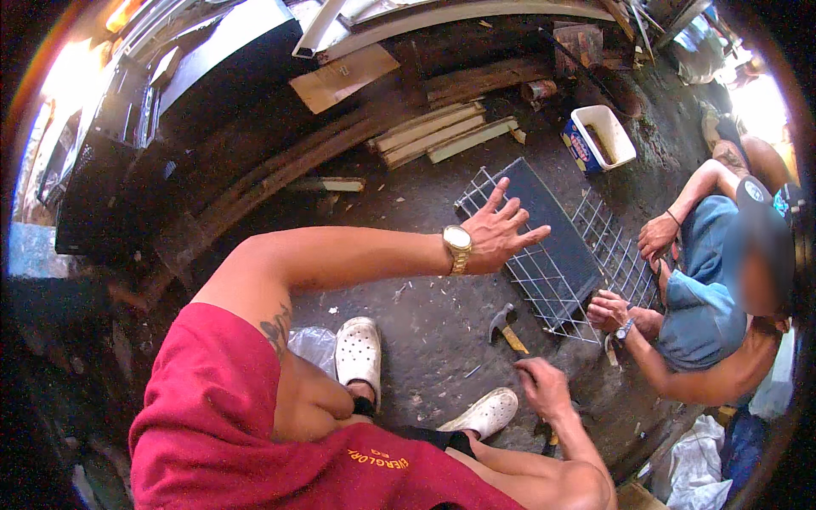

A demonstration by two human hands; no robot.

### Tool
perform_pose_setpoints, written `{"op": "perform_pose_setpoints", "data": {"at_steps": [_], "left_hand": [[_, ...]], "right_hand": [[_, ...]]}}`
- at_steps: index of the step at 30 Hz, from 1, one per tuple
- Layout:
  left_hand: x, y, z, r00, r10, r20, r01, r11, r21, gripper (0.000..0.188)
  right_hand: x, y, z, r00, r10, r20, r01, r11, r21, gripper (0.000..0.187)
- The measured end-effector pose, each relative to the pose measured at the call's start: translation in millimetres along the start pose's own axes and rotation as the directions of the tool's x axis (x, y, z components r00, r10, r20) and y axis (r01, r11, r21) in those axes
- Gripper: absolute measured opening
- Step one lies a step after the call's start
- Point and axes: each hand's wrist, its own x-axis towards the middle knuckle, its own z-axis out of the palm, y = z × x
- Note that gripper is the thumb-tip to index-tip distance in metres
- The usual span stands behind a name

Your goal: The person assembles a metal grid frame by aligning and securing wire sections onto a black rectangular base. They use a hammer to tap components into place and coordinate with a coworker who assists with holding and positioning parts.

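My left hand [495,236], with a gold watch on its wrist, reaches out over a wire mesh cage [548,297], its fingers spread and nothing in them. A dark flat panel [544,221] lies in the cage, under and beyond that hand. Lower right, my right hand [546,389] is curled round the handle of a claw hammer [512,338], whose head points away from me. Part of the handle is hidden by the hand. Across the cage a co-worker crouches, one hand [608,311] at the cage's near corner, the other [657,235] by a mesh panel [616,246].
A white and blue tub [608,140] stands beyond the cage. Cut wood strips [433,136] and a cardboard piece [344,78] lie farther back. Dark equipment [110,170] stands at left. My white clogs [358,353] are on the dark floor; white sacking [697,463] lies lower right.
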Motion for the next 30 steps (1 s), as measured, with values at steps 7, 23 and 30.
{"op": "perform_pose_setpoints", "data": {"at_steps": [7,23,30], "left_hand": [[-6,-6,6,0.993,0.06,-0.098,-0.061,0.998,-0.013,0.067],[-62,-180,-26,0.886,-0.457,-0.074,0.458,0.889,-0.003,0.048],[-151,-200,73,0.649,-0.761,-0.003,0.761,0.648,-0.032,0.043]], "right_hand": [[75,-30,-100,0.9,-0.251,-0.356,0.051,0.872,-0.487,0.036],[111,-40,-84,0.978,-0.111,-0.175,0.067,0.968,-0.24,0.056],[107,-27,-76,0.987,0.081,-0.138,-0.115,0.96,-0.257,0.055]]}}
